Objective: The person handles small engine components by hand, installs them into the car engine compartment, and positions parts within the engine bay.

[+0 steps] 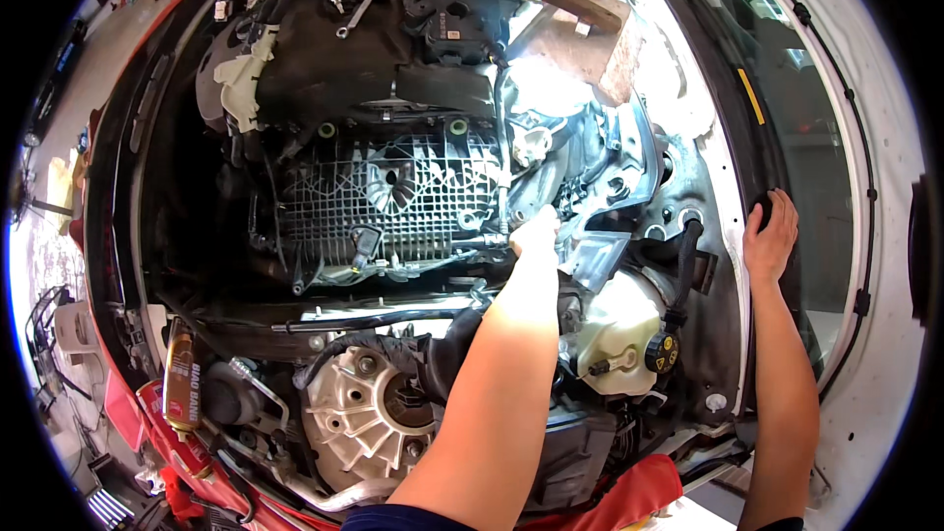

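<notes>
My left hand (536, 233) reaches into an engine bay, beside the right end of a ribbed black engine part (393, 182). Its fingers look bent and closed, but glare washes them out, and whatever they grip is hidden. On the right, my right hand (772, 239) lies against the black cowl trim (759, 152) below the windshield, with thumb and fingers apart. A thin hose with wiring (503, 177) runs down toward the left hand. Just below and right of that hand sits a pale fluid reservoir (619, 334) with a black cap (662, 352).
A wrench (364, 8) lies on the dark cover at the back. An orange spray can (181, 379) stands at the left front edge. A cast metal strut mount (359, 408) is near the front, with a red cloth (629, 492) to its right. Bright light floods the back right.
</notes>
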Action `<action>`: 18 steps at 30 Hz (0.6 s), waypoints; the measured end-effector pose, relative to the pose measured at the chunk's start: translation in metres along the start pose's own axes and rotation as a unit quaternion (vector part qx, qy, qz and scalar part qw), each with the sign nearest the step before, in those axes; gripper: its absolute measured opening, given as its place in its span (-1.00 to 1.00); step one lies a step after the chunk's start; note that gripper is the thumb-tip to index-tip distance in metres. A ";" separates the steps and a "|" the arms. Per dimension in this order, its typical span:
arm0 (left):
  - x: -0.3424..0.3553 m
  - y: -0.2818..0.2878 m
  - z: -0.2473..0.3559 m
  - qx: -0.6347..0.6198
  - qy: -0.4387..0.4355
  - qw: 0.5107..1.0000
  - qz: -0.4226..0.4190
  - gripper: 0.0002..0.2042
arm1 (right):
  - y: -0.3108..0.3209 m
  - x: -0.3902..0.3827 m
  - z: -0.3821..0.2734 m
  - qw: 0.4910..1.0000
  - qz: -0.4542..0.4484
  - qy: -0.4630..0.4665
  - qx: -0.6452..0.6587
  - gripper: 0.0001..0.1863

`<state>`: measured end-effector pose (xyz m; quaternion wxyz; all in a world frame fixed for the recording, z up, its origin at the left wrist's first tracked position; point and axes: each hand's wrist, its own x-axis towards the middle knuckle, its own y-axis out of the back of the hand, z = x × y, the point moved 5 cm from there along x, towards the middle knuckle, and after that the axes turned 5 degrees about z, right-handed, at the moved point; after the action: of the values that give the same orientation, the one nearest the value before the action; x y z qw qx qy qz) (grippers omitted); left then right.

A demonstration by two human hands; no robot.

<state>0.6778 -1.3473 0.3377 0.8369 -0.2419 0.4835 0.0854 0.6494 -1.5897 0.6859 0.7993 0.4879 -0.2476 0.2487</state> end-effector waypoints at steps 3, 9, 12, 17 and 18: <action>0.011 0.011 0.010 0.117 -0.158 0.980 -0.019 -0.75 | -0.002 0.003 -0.009 1.000 0.002 0.002 0.007 -0.66; 0.019 -0.013 0.010 0.572 -0.268 0.775 -0.039 -0.78 | 0.001 0.000 0.005 1.000 -0.002 0.002 -0.005 -0.66; 0.045 0.003 0.001 0.573 -0.323 0.753 -0.018 -0.76 | -0.002 0.002 -0.007 1.000 -0.006 -0.004 0.011 -0.66; 0.042 0.004 0.000 0.598 -0.437 0.670 -0.058 -0.67 | -0.001 0.003 -0.010 1.000 -0.005 -0.002 0.011 -0.67; 0.041 0.006 0.005 0.592 -0.408 0.693 -0.057 -0.67 | -0.002 0.004 -0.013 1.000 -0.004 -0.002 0.013 -0.67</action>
<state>0.7002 -1.3433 0.3028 0.9252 0.3349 0.0306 -0.1760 0.6551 -1.5782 0.6818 0.7931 0.4999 -0.2440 0.2480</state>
